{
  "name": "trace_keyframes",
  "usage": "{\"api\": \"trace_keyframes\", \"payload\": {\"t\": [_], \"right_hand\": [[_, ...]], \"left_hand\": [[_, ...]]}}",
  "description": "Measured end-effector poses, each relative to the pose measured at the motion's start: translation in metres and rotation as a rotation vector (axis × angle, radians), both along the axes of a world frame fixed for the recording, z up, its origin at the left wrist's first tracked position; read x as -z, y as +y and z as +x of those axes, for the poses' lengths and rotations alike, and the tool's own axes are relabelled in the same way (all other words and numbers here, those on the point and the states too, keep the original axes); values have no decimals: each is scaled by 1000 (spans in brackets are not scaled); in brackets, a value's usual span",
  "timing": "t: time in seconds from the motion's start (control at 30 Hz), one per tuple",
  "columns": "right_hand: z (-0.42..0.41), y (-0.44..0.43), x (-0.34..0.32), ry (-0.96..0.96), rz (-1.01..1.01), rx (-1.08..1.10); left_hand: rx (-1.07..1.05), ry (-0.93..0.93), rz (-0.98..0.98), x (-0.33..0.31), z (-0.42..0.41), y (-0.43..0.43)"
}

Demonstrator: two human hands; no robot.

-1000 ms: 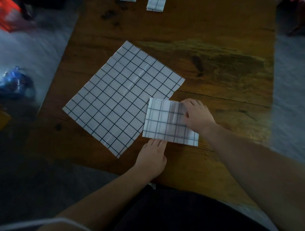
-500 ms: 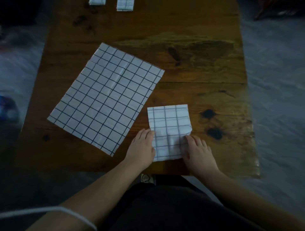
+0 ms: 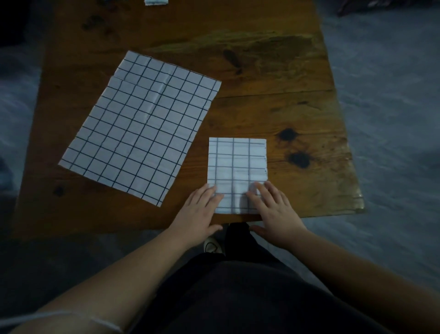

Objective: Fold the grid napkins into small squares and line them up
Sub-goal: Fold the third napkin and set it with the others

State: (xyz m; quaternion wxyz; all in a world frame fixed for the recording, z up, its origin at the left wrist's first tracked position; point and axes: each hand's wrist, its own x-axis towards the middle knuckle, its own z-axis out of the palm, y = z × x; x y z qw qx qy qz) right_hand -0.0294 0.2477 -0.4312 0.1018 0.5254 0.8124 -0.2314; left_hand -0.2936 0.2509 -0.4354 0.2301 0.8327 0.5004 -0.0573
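Right hand (image 3: 273, 205) slid onto folded napkin (image 3: 237, 162), left hand (image 3: 200, 209) flat beside

At the top edge of the view, a small folded napkin (image 3: 156, 2) is being cut off, only its near strip showing. The left hand (image 3: 198, 214) and right hand (image 3: 273, 209) are lying flat over the near corners of the partly folded napkin (image 3: 237, 162), hiding them. The floor (image 3: 392, 119) is blurring past the wooden table (image 3: 273, 83), and a pale thing (image 3: 212, 245) below the table's edge is showing too dimly to name.
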Motion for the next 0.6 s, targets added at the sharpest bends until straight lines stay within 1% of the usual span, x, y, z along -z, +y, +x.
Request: {"api": "trace_keyframes", "payload": {"t": [0.23,0.4,0.5,0.6], "right_hand": [[0,-25,5,-35,90,2],[4,-34,4,-33,142,21],[6,-26,2,-12,177,35],[10,-19,3,18,215,-6]], "left_hand": [[54,12,92,4,-3,-22],[19,-17,176,14,-12,-41],[28,-89,217,17,-17,-35],[66,-195,252,13,-23,-19]]}}
